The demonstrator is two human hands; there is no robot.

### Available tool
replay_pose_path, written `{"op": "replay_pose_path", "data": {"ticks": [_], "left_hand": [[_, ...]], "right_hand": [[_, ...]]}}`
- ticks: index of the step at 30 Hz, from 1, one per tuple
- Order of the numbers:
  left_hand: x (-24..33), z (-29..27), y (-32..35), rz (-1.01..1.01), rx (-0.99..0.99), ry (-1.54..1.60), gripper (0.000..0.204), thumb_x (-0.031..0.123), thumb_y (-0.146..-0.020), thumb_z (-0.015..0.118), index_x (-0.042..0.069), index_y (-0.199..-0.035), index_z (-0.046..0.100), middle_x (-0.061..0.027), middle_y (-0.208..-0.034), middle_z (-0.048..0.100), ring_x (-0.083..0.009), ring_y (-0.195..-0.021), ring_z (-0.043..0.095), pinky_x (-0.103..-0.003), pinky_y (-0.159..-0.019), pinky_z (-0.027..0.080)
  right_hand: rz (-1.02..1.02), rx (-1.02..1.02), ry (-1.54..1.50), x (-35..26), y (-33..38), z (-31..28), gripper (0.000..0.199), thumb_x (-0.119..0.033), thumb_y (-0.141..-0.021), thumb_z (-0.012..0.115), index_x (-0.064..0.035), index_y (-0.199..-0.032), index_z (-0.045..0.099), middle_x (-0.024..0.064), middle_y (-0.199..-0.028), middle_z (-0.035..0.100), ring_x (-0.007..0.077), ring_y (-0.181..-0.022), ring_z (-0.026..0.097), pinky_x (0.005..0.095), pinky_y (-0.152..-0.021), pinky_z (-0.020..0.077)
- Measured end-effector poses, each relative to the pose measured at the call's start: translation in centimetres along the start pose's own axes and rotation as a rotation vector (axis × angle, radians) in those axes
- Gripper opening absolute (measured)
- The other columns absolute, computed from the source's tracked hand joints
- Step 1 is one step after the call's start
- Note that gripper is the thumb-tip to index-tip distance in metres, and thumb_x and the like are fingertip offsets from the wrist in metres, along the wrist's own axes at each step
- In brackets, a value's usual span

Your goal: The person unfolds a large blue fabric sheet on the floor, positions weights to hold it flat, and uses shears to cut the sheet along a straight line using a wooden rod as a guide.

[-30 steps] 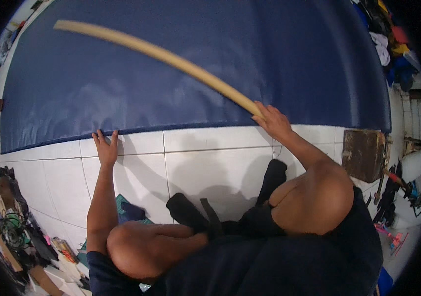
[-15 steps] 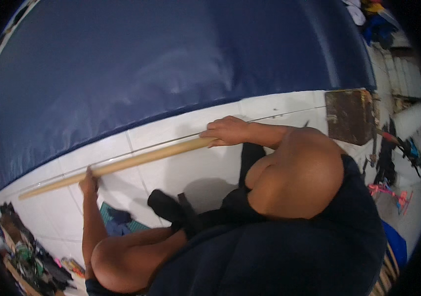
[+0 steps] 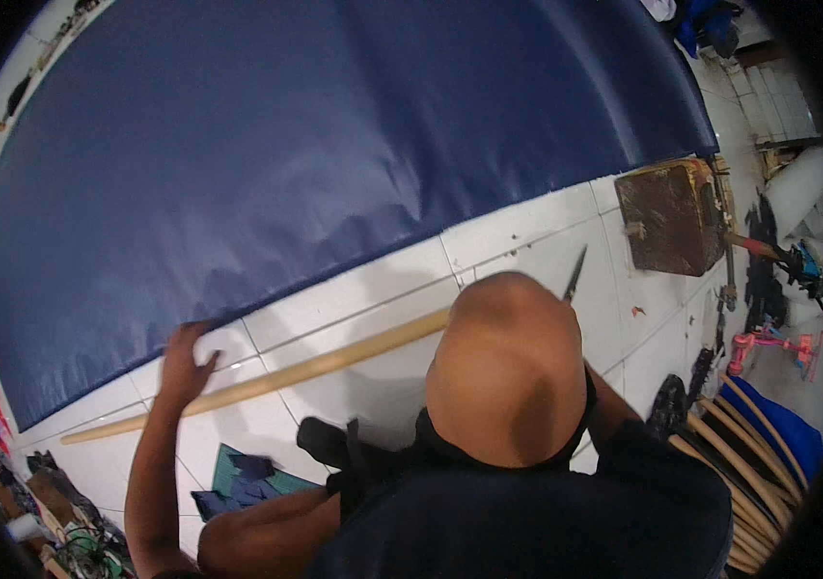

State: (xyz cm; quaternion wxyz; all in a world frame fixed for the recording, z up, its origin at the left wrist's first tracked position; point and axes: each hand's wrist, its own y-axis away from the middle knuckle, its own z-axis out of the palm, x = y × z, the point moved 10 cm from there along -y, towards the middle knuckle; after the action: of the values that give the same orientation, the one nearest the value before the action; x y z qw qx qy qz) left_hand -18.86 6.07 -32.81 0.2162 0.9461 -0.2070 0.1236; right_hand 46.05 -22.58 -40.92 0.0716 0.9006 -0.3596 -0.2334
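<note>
A long tan pole (image 3: 325, 361) lies slantwise on the white tiles, in front of a large dark-blue sheet (image 3: 315, 145). Its right end passes out of sight behind my raised knee. My left hand (image 3: 186, 365) is off the pole, at the near edge of the sheet, thumb spread away from the fingers. Whether the fingertips touch the sheet I cannot make out. My right forearm (image 3: 609, 400) reaches behind the knee, which hides that hand. Just past the knee a dark pointed blade (image 3: 576, 272) shows, like a knife's; its lower end is hidden.
A brown block (image 3: 667, 217) stands by the sheet's right corner. Several curved tan poles (image 3: 744, 463) lie at the lower right beside blue cloth (image 3: 783, 425). Near my left leg, dark-blue scraps (image 3: 238, 490) rest on a green mat (image 3: 225, 468). Clutter (image 3: 79, 540) fills the lower left.
Both hands were on the pole. My left hand has let go and moved up to the sheet's edge; my right hand has left it and gone behind the knee. The view has shifted.
</note>
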Motion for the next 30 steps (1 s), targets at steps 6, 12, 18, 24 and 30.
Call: {"op": "replay_pose_path", "data": {"ticks": [6,12,18,24,30], "left_hand": [[17.8,6.7,-13.1,0.187,0.007,0.064,0.062,0.030,-0.081,0.074,0.015,-0.137,0.052,-0.0172,-0.139,0.049,-0.0369,-0.128,0.047,-0.046,-0.107,0.039],[30.0,11.8,-16.1,0.266,0.157,0.011,0.063,0.032,-0.086,0.069,0.020,-0.143,0.047,-0.0212,-0.151,0.035,-0.0394,-0.142,0.031,-0.060,-0.115,0.021],[32.5,12.9,-17.4,0.299,0.214,-0.039,0.050,0.025,-0.089,0.062,0.012,-0.137,0.052,-0.0195,-0.145,0.042,-0.0369,-0.140,0.034,-0.061,-0.114,0.021],[33.0,11.8,-18.3,0.325,0.346,-0.002,0.040,0.011,-0.084,0.062,0.008,-0.124,0.060,-0.0126,-0.117,0.060,-0.0337,-0.110,0.056,-0.044,-0.095,0.047],[33.1,11.6,-18.6,0.257,0.297,0.070,0.036,0.009,-0.084,0.057,0.007,-0.119,0.062,-0.0123,-0.111,0.059,-0.0309,-0.112,0.055,-0.049,-0.106,0.040]], "right_hand": [[0.233,0.195,-0.260,2.6,3.8,-0.1,0.054,-0.034,-0.080,0.080,0.0031,-0.103,0.048,0.0145,-0.093,0.053,0.0255,-0.088,0.053,0.0401,-0.082,0.0456],[0.502,-0.287,-0.208,1.6,2.0,1.1,0.056,-0.035,-0.078,0.081,0.0058,-0.105,0.055,0.0193,-0.105,0.062,0.0313,-0.092,0.062,0.0406,-0.078,0.0506],[0.270,-0.731,-0.402,-8.8,4.0,1.3,0.061,-0.037,-0.080,0.078,0.0058,-0.114,0.051,0.0212,-0.116,0.059,0.0305,-0.101,0.060,0.0398,-0.082,0.0509],[-0.231,-1.071,-0.566,-23.6,7.3,-0.3,0.066,-0.037,-0.082,0.076,0.0057,-0.122,0.046,0.0217,-0.121,0.055,0.0294,-0.107,0.057,0.0386,-0.087,0.0504],[-0.436,-1.069,-0.485,-25.9,6.2,-5.0,0.071,-0.036,-0.083,0.074,0.0055,-0.130,0.040,0.0221,-0.126,0.051,0.0282,-0.113,0.055,0.0374,-0.092,0.0499]]}}
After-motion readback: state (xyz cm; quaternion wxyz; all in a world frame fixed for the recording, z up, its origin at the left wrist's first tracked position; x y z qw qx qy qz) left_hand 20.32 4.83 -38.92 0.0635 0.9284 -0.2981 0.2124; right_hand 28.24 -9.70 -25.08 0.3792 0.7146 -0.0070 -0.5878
